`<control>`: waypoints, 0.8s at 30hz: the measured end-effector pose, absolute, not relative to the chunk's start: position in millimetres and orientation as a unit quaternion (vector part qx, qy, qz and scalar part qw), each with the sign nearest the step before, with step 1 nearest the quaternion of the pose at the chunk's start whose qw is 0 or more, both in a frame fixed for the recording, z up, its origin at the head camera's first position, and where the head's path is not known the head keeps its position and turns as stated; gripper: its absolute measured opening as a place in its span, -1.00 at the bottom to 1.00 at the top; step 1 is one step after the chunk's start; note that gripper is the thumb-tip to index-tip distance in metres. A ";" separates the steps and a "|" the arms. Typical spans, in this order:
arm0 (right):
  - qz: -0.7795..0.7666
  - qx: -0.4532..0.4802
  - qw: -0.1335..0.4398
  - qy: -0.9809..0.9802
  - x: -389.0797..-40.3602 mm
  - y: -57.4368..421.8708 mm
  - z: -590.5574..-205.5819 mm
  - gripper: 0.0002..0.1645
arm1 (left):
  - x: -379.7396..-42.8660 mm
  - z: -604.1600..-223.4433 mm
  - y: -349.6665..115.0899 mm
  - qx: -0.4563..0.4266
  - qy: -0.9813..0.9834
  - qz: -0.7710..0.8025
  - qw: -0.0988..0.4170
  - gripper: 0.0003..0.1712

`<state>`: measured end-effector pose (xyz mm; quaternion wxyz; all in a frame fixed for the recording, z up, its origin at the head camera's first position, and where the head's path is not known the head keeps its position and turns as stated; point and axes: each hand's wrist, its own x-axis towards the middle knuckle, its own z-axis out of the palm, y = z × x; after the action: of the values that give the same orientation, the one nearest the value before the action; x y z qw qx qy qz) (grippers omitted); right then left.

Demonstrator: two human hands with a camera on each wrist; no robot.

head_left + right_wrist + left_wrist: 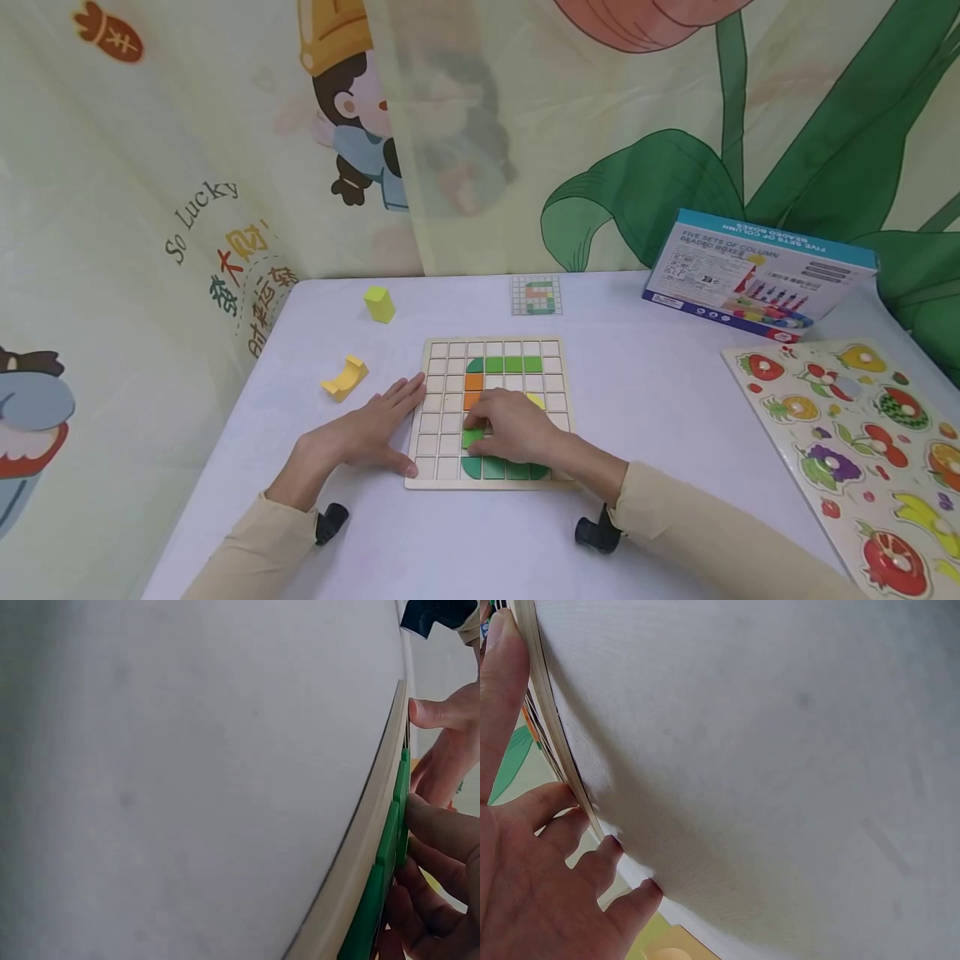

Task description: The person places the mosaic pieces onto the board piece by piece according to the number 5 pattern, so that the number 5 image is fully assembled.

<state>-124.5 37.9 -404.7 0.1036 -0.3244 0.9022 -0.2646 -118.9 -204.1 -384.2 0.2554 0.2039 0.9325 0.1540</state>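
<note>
A wooden grid board (436,447) lies on the white table. My left hand (372,427) spreads straight fingers along its left edge, the thumb near the lower left corner. Over the lower middle of the grid, my right hand (519,427) pinches a light green square tile (471,438) between thumb and fingers. Orange tiles (473,382) stand just above it, and dark green pieces (493,469) form the row below. Light green tiles (513,364) and a dark green rounded piece (476,365) make an upper row. The right hand partly hides a yellow piece (536,400).
Left of the board lie a yellow curved block (346,379) and a yellow-green block (379,305). A small pattern card (536,283) sits behind the board. At right are a leaning box (757,271) and a fruit puzzle board (813,412). A printed curtain (480,233) hangs behind the table.
</note>
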 end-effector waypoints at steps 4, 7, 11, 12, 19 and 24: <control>-0.272 -0.326 0.096 0.900 -123.2 38.1 -406.8 -0.73 | -119.2 -384.2 -203.2 0.204 0.932 0.154 0.255 0.37; -0.279 -0.330 0.093 0.897 -122.7 39.1 -407.9 -0.73 | -119.6 -384.0 -202.9 0.205 0.933 0.152 0.254 0.36; -0.283 -0.331 0.092 0.895 -121.7 40.3 -409.3 -0.73 | -119.7 -383.8 -202.6 0.205 0.933 0.152 0.254 0.36; -0.283 -0.331 0.092 0.896 -121.2 40.6 -409.6 -0.74 | -119.7 -383.7 -202.5 0.205 0.933 0.153 0.254 0.36; -0.276 -0.337 0.079 0.896 -117.7 42.9 -410.2 -0.74 | -119.8 -384.5 -201.0 0.204 0.932 0.156 0.254 0.35; -0.270 -0.345 0.075 0.896 -117.7 43.0 -410.3 -0.75 | -119.8 -384.8 -201.4 0.204 0.933 0.155 0.255 0.36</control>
<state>-117.7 43.0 -410.3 0.0749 -0.3455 0.8956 -0.2702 -119.8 -201.4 -384.8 0.2548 0.2035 0.9325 0.1550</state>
